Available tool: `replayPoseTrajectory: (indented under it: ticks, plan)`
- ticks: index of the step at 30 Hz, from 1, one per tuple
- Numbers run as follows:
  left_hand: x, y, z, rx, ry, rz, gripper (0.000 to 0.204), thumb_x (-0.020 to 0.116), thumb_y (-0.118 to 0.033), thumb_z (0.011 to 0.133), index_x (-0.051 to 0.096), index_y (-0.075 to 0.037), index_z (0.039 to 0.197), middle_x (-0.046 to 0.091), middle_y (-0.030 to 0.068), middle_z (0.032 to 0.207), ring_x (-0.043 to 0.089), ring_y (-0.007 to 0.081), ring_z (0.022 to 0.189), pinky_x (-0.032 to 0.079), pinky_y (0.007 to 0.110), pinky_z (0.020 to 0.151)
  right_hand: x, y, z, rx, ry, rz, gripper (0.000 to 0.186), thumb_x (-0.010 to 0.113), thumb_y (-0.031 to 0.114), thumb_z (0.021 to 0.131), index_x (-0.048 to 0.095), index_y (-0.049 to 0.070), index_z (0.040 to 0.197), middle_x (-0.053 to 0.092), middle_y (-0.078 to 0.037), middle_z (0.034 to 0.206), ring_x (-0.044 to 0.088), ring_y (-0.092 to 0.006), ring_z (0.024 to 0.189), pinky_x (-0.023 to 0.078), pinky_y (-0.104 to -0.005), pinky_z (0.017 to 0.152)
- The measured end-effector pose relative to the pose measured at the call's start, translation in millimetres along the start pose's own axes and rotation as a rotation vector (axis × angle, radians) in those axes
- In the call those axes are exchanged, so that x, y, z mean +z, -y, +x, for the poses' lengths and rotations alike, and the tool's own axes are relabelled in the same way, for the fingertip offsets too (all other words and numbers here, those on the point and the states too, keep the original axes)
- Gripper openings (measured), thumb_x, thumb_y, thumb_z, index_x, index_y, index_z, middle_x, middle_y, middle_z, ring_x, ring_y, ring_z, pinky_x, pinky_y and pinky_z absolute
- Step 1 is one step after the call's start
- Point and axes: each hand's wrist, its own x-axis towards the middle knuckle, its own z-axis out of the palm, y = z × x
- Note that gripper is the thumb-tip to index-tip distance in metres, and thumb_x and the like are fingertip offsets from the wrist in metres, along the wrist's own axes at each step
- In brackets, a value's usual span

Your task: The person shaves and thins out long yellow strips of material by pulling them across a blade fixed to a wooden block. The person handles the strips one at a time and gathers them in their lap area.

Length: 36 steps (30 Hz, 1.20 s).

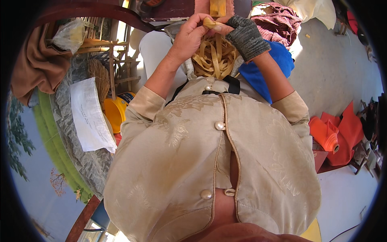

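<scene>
My bare left hand (pixel 188 35) and my right hand (pixel 245 35), in a dark grey fingerless glove, meet at the top middle. Their thumbs and fingertips pinch a tan strip (pixel 209 22), which looks folded between them; its exact material I cannot tell. Below the pinch, a length of the same strip hangs into a tangled heap of tan strips (pixel 211 60) in my lap. Just beyond my fingers, a wider glossy yellow-tan band (pixel 217 7) lies on a pink cloth (pixel 201 6).
A dark red table edge (pixel 169 14) crosses the top. On the left are a wooden rack (pixel 112 68), a straw broom (pixel 98 74), a yellow bucket (pixel 115 111) and a white sack (pixel 89 115). Blue cloth (pixel 278 58) and checked cloth (pixel 276 22) lie at the right; orange-red items (pixel 326 135) stand beyond.
</scene>
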Motion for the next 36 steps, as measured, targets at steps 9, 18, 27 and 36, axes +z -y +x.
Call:
replayPoseTrajectory:
  ticks: [9, 18, 27, 36]
  plan:
    - [14.0, -13.8, -3.1, 0.088, -0.192, 0.095, 0.011, 0.054, -0.01, 0.089, 0.057, -0.001, 0.095, 0.062, 0.0019, 0.084, 0.058, 0.0068, 0.074, 0.046, 0.019, 0.067, 12.1, -2.2, 3.4, 0.214, -0.022, 0.331, 0.031, 0.06, 0.031, 0.082, 0.063, 0.005, 0.099, 0.056, -0.001, 0.061, 0.048, -0.0081, 0.045, 0.037, -0.0207, 0.041]
    - [-20.0, -15.5, 13.3, 0.174, -0.272, 0.321, 0.007, 0.056, -0.008, 0.086, 0.059, -0.001, 0.087, 0.062, 0.0024, 0.074, 0.06, 0.0088, 0.068, 0.048, 0.021, 0.066, -15.2, -26.4, 1.5, 0.312, -0.016, 0.518, 0.028, 0.064, 0.032, 0.079, 0.062, 0.005, 0.085, 0.052, 0.001, 0.055, 0.044, -0.006, 0.044, 0.033, -0.0212, 0.04]
    - [7.6, -32.1, 2.8, 0.472, -0.038, 1.143, 0.033, 0.066, -0.019, 0.072, 0.056, -0.009, 0.101, 0.056, 0.0033, 0.101, 0.055, 0.0249, 0.091, 0.043, 0.035, 0.078, -6.5, -11.9, 2.7, 0.135, -0.057, -0.031, 0.021, 0.063, 0.025, 0.08, 0.062, 0.005, 0.083, 0.052, -0.001, 0.058, 0.048, -0.0076, 0.051, 0.039, -0.0225, 0.047]
    - [-31.0, 3.2, 6.6, 0.747, 0.107, 1.439, 0.013, 0.059, -0.015, 0.069, 0.048, -0.011, 0.075, 0.045, 0.0034, 0.073, 0.051, 0.0216, 0.071, 0.041, 0.032, 0.065, 21.1, -24.3, -1.3, -0.03, 0.161, -0.218, 0.042, 0.058, 0.044, 0.076, 0.061, 0.003, 0.083, 0.059, -0.014, 0.074, 0.056, -0.0274, 0.073, 0.043, -0.0365, 0.069]
